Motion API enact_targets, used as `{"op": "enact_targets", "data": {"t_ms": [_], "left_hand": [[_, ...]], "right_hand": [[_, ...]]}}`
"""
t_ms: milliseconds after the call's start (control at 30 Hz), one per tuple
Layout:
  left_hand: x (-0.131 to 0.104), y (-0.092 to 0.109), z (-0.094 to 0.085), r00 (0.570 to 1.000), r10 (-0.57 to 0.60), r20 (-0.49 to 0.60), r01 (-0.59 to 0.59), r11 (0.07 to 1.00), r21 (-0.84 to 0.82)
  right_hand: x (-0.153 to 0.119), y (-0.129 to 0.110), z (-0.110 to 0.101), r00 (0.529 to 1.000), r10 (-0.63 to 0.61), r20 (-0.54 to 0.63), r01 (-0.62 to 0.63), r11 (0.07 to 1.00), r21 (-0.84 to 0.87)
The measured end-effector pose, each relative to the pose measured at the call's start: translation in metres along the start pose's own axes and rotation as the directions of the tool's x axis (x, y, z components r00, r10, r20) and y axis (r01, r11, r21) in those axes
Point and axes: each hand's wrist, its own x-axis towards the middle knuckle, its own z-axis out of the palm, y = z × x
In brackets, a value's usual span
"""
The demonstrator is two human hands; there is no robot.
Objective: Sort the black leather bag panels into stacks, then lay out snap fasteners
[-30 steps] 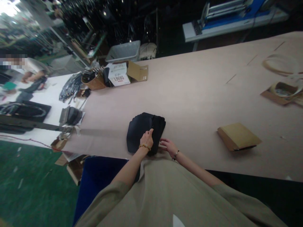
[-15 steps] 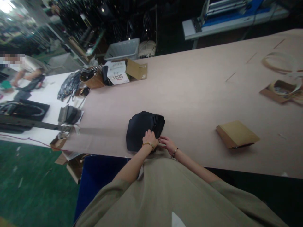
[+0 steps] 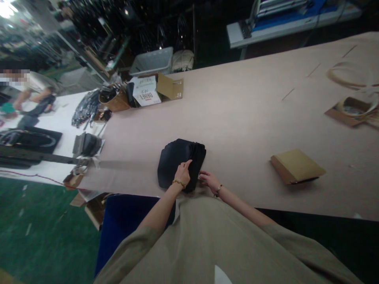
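A stack of thin black sheet pieces (image 3: pixel 171 157) with rounded, cut corners lies near the front edge of the table. Their layered edges fan out along the right side. My left hand (image 3: pixel 182 172) rests on the stack, one finger stretched along the fanned edges and the others curled against the pieces. Just off the stack's lower right side is my right hand (image 3: pixel 209 181), its fingers slightly bent and apart, with nothing visible in them. The material of the pieces cannot be made out.
A brown paper-covered block (image 3: pixel 297 166) lies to the right. Farther right are coiled strips (image 3: pixel 352 75) and a small open carton (image 3: pixel 345 114). An open box (image 3: pixel 146 90) and a brown container (image 3: pixel 115 98) stand at the back left. A co-worker (image 3: pixel 35 88) sits far left.
My left hand has shifted a little left and up across the stack, away from my right hand. The right hand stays nearly where it was.
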Motion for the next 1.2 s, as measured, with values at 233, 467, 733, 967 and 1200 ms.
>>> {"op": "enact_targets", "data": {"t_ms": [233,467,733,967,1200], "left_hand": [[-0.005,0.025,0.006,0.993,-0.088,0.074,0.073,0.980,0.183],[-0.004,0.036,0.004,0.989,-0.128,0.071,0.111,0.971,0.213],[-0.003,0.045,0.003,0.979,-0.175,0.103,0.143,0.954,0.263],[-0.003,0.045,0.000,0.977,-0.161,0.142,0.115,0.950,0.289],[-0.006,0.034,0.008,0.990,-0.142,-0.012,0.141,0.955,0.261]], "right_hand": [[0.004,0.002,0.002,1.000,0.026,-0.010,-0.026,1.000,0.017],[0.004,0.004,-0.001,0.999,0.052,0.008,-0.053,0.998,0.045],[0.008,0.004,-0.003,0.998,0.060,0.000,-0.060,0.994,0.087],[0.014,0.002,0.000,0.996,0.089,-0.020,-0.085,0.987,0.136],[0.015,-0.001,0.004,0.994,0.101,-0.035,-0.094,0.985,0.148]]}}
